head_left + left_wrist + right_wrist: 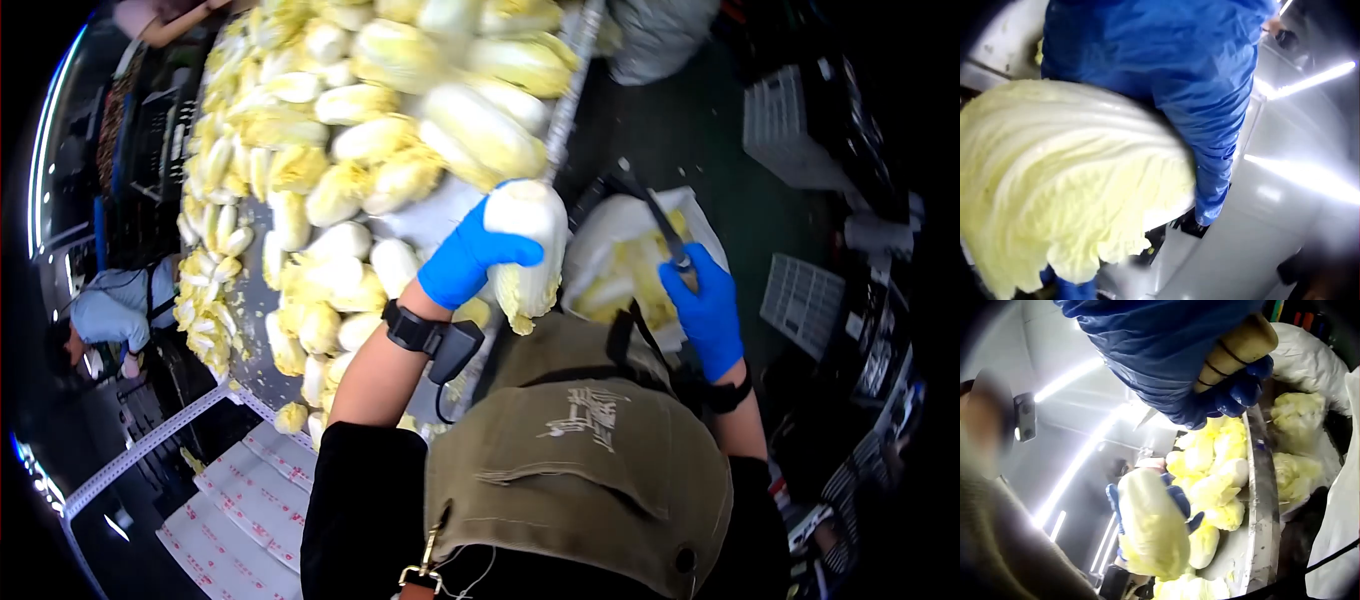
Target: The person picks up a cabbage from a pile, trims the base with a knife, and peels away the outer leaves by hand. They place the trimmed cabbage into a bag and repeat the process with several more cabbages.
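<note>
My left hand [470, 258], in a blue glove, grips a pale napa cabbage [527, 225] in front of the apron. The left wrist view shows the cabbage's frilled yellow leaf ends [1079, 244] beside the gloved thumb [1207, 187]. To the right, my blue-gloved right hand [712, 315] holds a knife [658, 215], its blade pointing away from me. Its pale handle [1241, 350], ringed with dark bands, lies inside the curled fingers in the right wrist view. Knife and cabbage are apart.
Many napa cabbages [375, 140] are heaped on a metal-edged table [568, 110] on the left. A white sack [590, 255] with yellow leaves stands below the knife. Crates [800, 300] lie at right, white boxes [235, 510] lower left. Another person [115, 305] bends beyond the table.
</note>
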Demonstrator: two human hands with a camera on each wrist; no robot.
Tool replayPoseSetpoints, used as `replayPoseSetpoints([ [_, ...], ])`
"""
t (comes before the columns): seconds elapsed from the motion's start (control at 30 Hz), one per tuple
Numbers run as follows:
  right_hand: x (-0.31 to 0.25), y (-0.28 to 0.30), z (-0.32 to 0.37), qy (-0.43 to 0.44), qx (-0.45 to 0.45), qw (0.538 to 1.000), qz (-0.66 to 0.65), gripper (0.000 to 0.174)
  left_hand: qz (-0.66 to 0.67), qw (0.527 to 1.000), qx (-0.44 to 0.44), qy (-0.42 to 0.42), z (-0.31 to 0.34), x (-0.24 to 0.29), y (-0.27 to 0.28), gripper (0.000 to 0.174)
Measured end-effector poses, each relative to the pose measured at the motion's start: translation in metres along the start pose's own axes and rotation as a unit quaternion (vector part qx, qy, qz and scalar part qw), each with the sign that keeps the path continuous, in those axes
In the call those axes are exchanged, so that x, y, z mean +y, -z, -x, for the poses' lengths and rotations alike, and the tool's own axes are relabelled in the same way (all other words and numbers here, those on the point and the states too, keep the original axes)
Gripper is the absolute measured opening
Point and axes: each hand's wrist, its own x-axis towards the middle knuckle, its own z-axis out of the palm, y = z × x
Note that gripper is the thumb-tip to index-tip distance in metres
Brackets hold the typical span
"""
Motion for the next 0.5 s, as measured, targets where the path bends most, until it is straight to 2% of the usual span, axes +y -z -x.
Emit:
replayPoseSetpoints([
  [0.07, 0.001, 0.015, 0.011, 0.119, -0.035, 0.988, 0.092, 0.019, -0.106, 0.994, 0.013, -0.006, -0.008, -0.04, -0.032, 0.066],
  [0.1, 0.002, 0.022, 0.016, 0.144, -0.053, 0.98, 0.125, 0.016, -0.116, 0.993, -0.009, -0.008, -0.012, -0.061, -0.041, 0.065],
  [0.13, 0.007, 0.029, 0.021, 0.151, -0.073, 0.974, 0.15, 0.016, -0.126, 0.992, -0.029, -0.009, -0.015, -0.079, -0.049, 0.065],
  [0.2, 0.021, 0.041, 0.032, 0.164, -0.116, 0.961, 0.191, 0.016, -0.106, 0.991, -0.055, 0.065, -0.013, -0.101, -0.072, 0.069],
  [0.33, 0.064, 0.061, 0.058, 0.165, -0.159, 0.946, 0.228, 0.014, -0.197, 0.968, -0.084, 0.129, -0.016, -0.13, -0.112, 0.065],
  [0.5, 0.087, 0.083, 0.079, 0.109, -0.18, 0.957, 0.201, 0.014, -0.13, 0.98, -0.08, 0.125, -0.015, -0.156, -0.144, 0.069],
])
